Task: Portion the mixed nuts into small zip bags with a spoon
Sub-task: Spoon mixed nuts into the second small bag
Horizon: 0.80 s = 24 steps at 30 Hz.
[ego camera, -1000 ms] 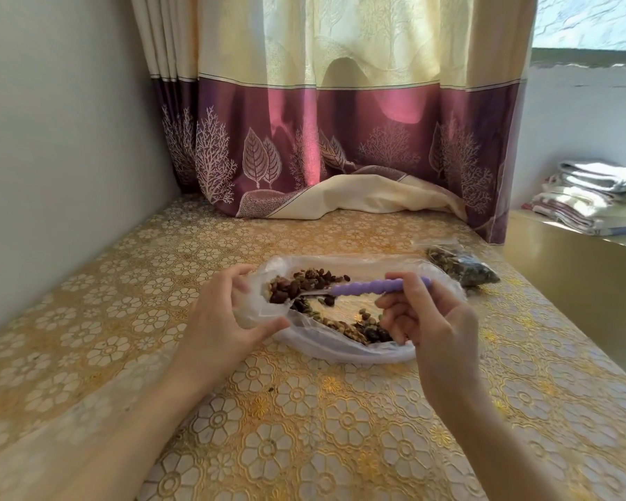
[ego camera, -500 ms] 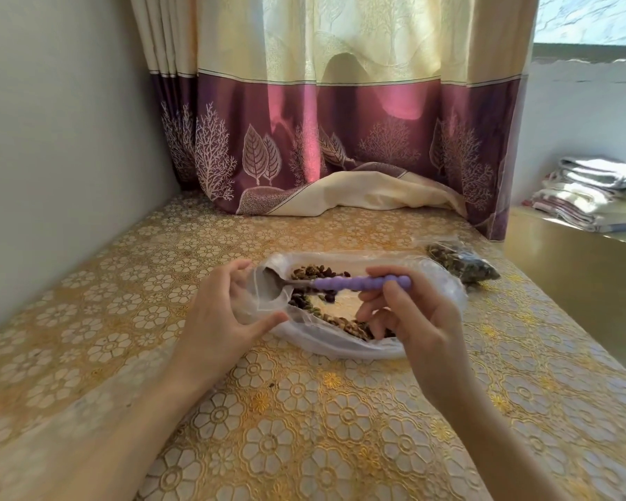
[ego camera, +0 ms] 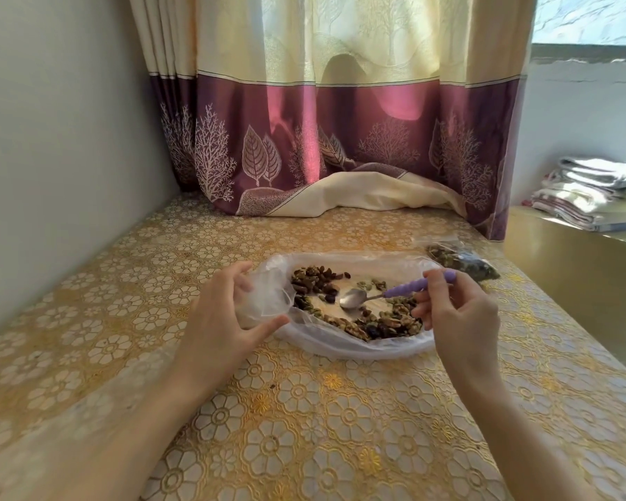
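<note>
- Gold flower-patterned cloth [ego camera: 304, 410] covers the table I sit at, with one grey wall [ego camera: 51, 139] on my left and one cream-and-purple curtain [ego camera: 340, 121] hanging at the far end, its hem bunched on the cloth.
- One big clear plastic bag [ego camera: 340, 350] lies open and spread flat in front of me, and the mixed nuts [ego camera: 384, 325] sit inside it in loose heaps: one dark heap at the far left, one longer band along the near right edge, a few green ones in the middle.
- My left hand [ego camera: 221, 320] grips one small empty zip bag [ego camera: 268, 294], thumb below and fingers curled over the top, holding it at the left end of the big bag with its mouth facing the nuts.
- My right hand [ego camera: 459, 320] pinches one spoon [ego camera: 394, 296] by its purple handle; the metal bowl of it is empty and sits low over the bare middle of the big bag, between the heaps.
- One filled small bag [ego camera: 463, 263] of nuts lies on the cloth just beyond my right hand, apart from the big bag.
- One stack of folded towels [ego camera: 593, 189] rests on a ledge at the far right, under the window.
</note>
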Tool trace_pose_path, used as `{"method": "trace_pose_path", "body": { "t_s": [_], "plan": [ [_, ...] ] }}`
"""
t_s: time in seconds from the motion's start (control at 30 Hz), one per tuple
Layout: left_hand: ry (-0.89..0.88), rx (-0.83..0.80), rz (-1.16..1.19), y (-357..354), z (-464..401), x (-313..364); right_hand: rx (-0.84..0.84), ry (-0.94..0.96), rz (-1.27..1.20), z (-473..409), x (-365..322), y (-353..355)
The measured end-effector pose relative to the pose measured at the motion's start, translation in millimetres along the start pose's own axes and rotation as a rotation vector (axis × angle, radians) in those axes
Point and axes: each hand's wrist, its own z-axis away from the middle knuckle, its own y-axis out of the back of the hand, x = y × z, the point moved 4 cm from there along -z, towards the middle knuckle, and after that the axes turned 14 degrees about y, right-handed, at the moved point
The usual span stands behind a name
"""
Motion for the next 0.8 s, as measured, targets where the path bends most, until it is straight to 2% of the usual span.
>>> {"method": "trace_pose_path", "body": {
  "t_s": [0.17,0.43,0.8],
  "plan": [
    [0.007,-0.005,0.000,0,0,1,-0.145,-0.053,-0.069,9,-2,-22],
    [0.000,0.002,-0.010,0,-1,1,-0.275,-0.247,-0.196,10,5,-44],
    [0.036,-0.004,0.025,0,-1,0,-0.105,-0.452,-0.342,10,13,-29]
  ]
}}
